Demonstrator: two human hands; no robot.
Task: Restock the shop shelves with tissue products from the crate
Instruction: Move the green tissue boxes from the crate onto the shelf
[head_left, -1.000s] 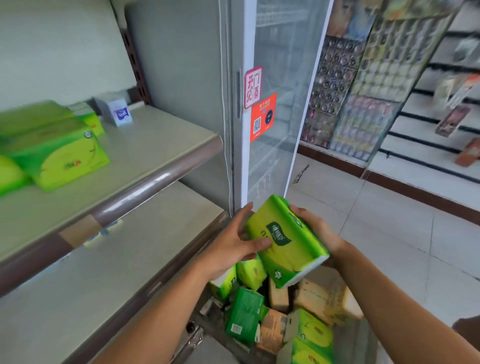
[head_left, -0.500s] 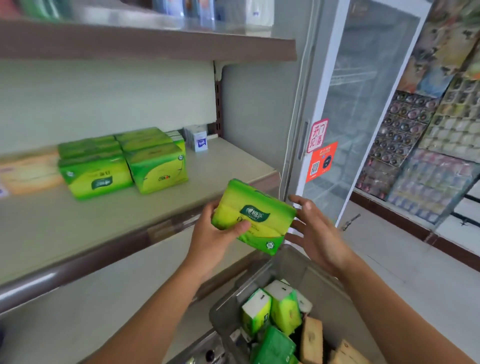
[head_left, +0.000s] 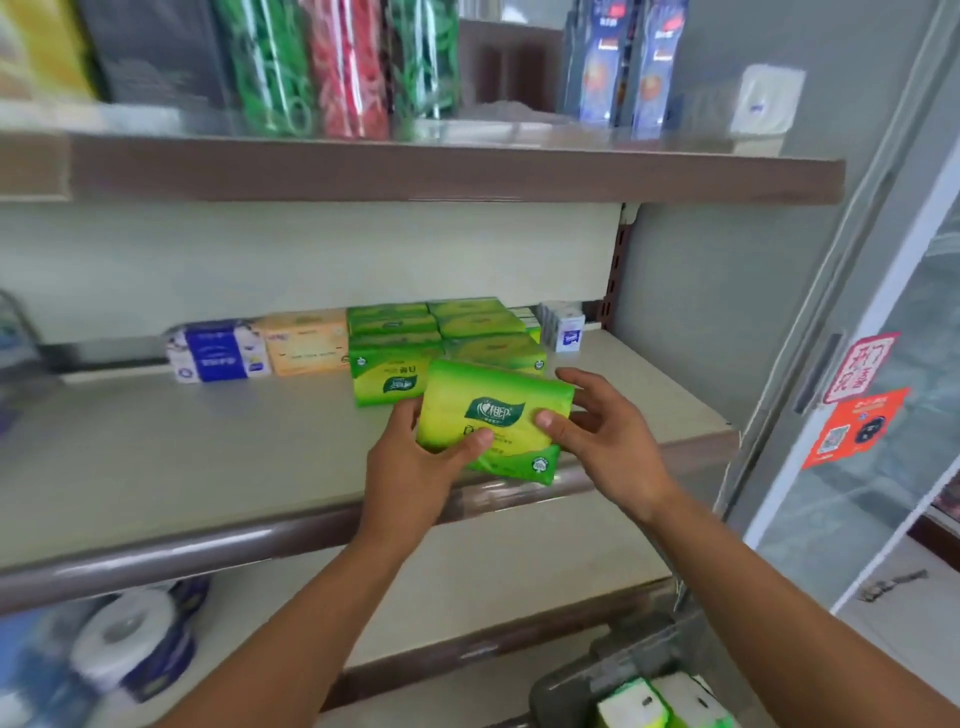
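Observation:
A green tissue pack (head_left: 493, 415) is held over the front of the middle shelf (head_left: 208, 457), tilted a little. My left hand (head_left: 415, 467) grips its left end, thumb on the front face. My right hand (head_left: 602, 441) holds its right end, thumb on the front and fingers behind. Just beyond it, stacked green tissue packs (head_left: 410, 353) stand on the shelf, with an orange pack (head_left: 306, 343) and a blue-and-white pack (head_left: 218, 353) to their left. The grey crate (head_left: 582, 680) sits at the bottom right, with green packs (head_left: 654, 701) inside.
A small white-and-blue box (head_left: 569, 332) stands at the shelf's back right. The upper shelf (head_left: 415, 171) carries bagged green and red goods. Toilet rolls (head_left: 124, 644) lie on the lower shelf at left. A glass fridge door (head_left: 872, 415) with red stickers stands at right.
Both hands lifted the green pack from above the crate up to the middle shelf's front edge. The view rose, so the crate dropped to the bottom right.

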